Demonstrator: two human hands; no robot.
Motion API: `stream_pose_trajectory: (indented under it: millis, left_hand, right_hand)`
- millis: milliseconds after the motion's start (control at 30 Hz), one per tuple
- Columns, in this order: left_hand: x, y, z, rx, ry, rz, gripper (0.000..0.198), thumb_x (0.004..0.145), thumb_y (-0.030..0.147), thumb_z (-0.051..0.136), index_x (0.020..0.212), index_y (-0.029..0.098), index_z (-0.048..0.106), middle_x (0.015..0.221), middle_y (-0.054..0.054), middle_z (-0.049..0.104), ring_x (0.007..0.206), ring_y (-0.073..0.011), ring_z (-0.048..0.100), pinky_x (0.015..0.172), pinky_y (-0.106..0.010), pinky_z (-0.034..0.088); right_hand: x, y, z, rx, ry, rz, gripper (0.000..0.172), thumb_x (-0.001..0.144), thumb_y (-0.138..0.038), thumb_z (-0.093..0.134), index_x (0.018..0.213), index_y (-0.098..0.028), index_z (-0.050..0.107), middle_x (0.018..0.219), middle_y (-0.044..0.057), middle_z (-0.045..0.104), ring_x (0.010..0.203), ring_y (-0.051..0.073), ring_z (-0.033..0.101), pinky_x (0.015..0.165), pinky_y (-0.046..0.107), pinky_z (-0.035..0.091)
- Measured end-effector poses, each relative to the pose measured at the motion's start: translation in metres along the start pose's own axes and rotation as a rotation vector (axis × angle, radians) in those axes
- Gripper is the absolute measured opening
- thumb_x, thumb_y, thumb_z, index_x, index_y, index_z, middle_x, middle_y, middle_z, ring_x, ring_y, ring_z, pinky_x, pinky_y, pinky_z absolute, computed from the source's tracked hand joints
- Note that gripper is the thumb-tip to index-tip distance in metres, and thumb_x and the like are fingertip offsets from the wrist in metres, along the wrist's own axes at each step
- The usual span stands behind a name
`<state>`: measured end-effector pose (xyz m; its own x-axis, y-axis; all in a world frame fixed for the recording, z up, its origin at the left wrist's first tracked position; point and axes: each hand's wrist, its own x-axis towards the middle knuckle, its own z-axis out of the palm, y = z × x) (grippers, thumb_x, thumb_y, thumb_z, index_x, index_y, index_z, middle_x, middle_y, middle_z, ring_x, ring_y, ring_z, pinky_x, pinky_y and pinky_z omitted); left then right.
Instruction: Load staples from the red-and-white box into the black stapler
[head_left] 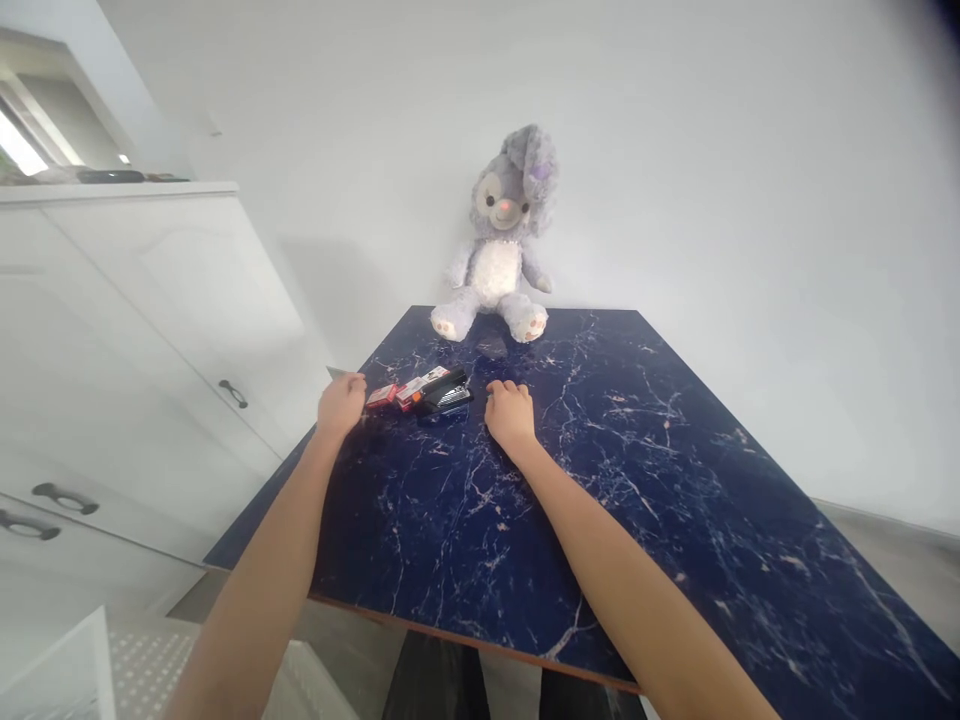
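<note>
At the table's left edge is my left hand (343, 402), its fingers curled closed. A thin pale corner (334, 372) juts out beyond its knuckles; what it belongs to is hidden. Just right of this hand lies a small red box (382, 396). Beside that box are a red-and-white box (422, 384) and a black stapler (448, 393), which partly covers it. My right hand (511, 415) rests on the table to the right of the stapler, apart from it. Its fingers are bent inward, with nothing visible in them.
A grey plush rabbit (496, 270) sits against the wall at the back of the dark blue marbled table (622, 480). White cabinets (150, 330) with dark handles stand close on the left. A white perforated basket (142, 665) is low at the left front.
</note>
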<state>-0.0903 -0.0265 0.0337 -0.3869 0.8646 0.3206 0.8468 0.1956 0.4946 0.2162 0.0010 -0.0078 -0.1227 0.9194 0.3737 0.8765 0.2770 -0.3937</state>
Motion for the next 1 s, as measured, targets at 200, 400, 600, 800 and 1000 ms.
stream_pose_trajectory:
  millis: [200, 400, 600, 800, 1000]
  left_hand:
    - [0.000, -0.003, -0.004, -0.141, -0.271, 0.118, 0.036, 0.073, 0.044, 0.072, 0.101, 0.020, 0.073, 0.103, -0.010, 0.073, 0.092, -0.0282, 0.067, 0.080, -0.035, 0.050]
    - [0.000, 0.002, 0.005, -0.728, -0.077, -0.026, 0.032, 0.067, 0.033, 0.079, 0.095, 0.020, 0.069, 0.093, -0.004, 0.069, 0.081, -0.0195, 0.067, 0.069, -0.031, 0.057]
    - [-0.007, 0.028, 0.010, -1.338, -0.120, -0.096, 0.026, 0.070, 0.018, 0.075, 0.096, 0.016, 0.072, 0.110, -0.009, 0.070, 0.109, -0.0241, 0.067, 0.092, -0.033, 0.059]
    - [-0.020, 0.047, -0.003, -1.528, -0.410, -0.031, 0.032, 0.080, 0.010, 0.066, 0.111, 0.012, 0.071, 0.129, -0.014, 0.066, 0.129, -0.0303, 0.058, 0.112, -0.039, 0.048]
    - [-0.023, 0.050, 0.007, -1.370, -0.452, -0.117, 0.031, 0.078, 0.017, 0.078, 0.109, 0.014, 0.073, 0.119, -0.012, 0.072, 0.117, -0.0263, 0.066, 0.101, -0.032, 0.057]
  right_hand:
    - [0.004, 0.006, 0.003, 0.140, 0.079, 0.010, 0.038, 0.094, -0.009, 0.040, 0.123, -0.013, 0.063, 0.114, 0.016, 0.062, 0.103, 0.026, 0.058, 0.094, 0.035, 0.041]
    - [0.005, 0.007, 0.000, 0.304, 0.086, 0.083, 0.032, 0.093, -0.012, 0.042, 0.112, -0.016, 0.068, 0.113, 0.014, 0.061, 0.093, 0.023, 0.064, 0.088, 0.033, 0.047]
    - [0.009, 0.015, 0.003, 0.487, 0.118, 0.184, 0.024, 0.095, -0.020, 0.045, 0.112, -0.019, 0.062, 0.104, 0.011, 0.069, 0.095, 0.023, 0.066, 0.088, 0.035, 0.048]
    - [0.009, 0.018, 0.007, 0.600, 0.104, 0.203, 0.019, 0.094, -0.027, 0.049, 0.109, -0.024, 0.059, 0.096, 0.004, 0.073, 0.080, 0.018, 0.069, 0.081, 0.032, 0.051]
    - [0.005, 0.012, 0.001, 0.595, 0.100, 0.137, 0.010, 0.087, -0.028, 0.056, 0.092, -0.024, 0.063, 0.092, 0.002, 0.074, 0.078, 0.018, 0.069, 0.080, 0.031, 0.052]
